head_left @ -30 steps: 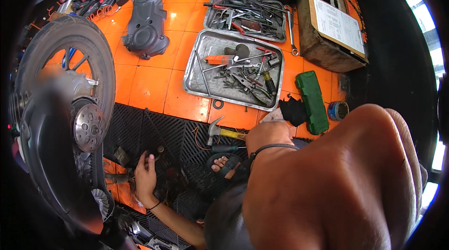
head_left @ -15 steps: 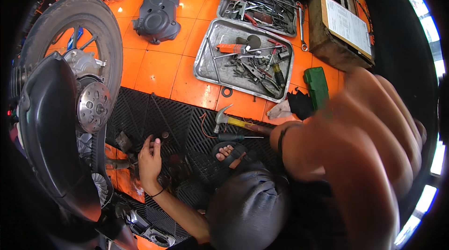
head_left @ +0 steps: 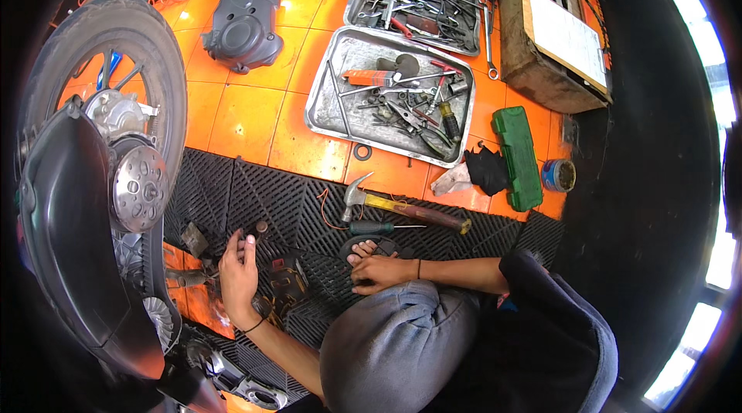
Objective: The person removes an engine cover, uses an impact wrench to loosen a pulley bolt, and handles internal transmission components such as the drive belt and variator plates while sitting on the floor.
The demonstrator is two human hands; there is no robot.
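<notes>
My left hand (head_left: 238, 274) is over the black ribbed mat (head_left: 205, 181), thumb and fingers drawn together around something small and dark that I cannot make out. A small round metal piece (head_left: 262, 226) lies just beyond its fingertips. Low by my sandalled foot (head_left: 362, 251), my right hand (head_left: 382, 272) has its fingers curled; whatever they may hold is hidden. A claw hammer (head_left: 386, 203) with a yellow and brown handle and a dark-handled screwdriver (head_left: 371, 227) lie beyond that hand. Beside my left forearm sits a dark thing with orange-yellow markings (head_left: 287, 283), its kind unclear.
At left stand a motorcycle wheel (head_left: 174, 65) and a metal clutch drum (head_left: 141, 190). Metal trays (head_left: 323, 115) of tools, a black engine cover (head_left: 243, 19), a green case (head_left: 519, 158), a blue-banded tub (head_left: 558, 175) and a wooden box (head_left: 529, 65) rest on orange tiles.
My right hand, raised large and blurred at the right, has come down beside my foot. The tub and whole hammer handle now show. My left hand stays near the round metal piece.
</notes>
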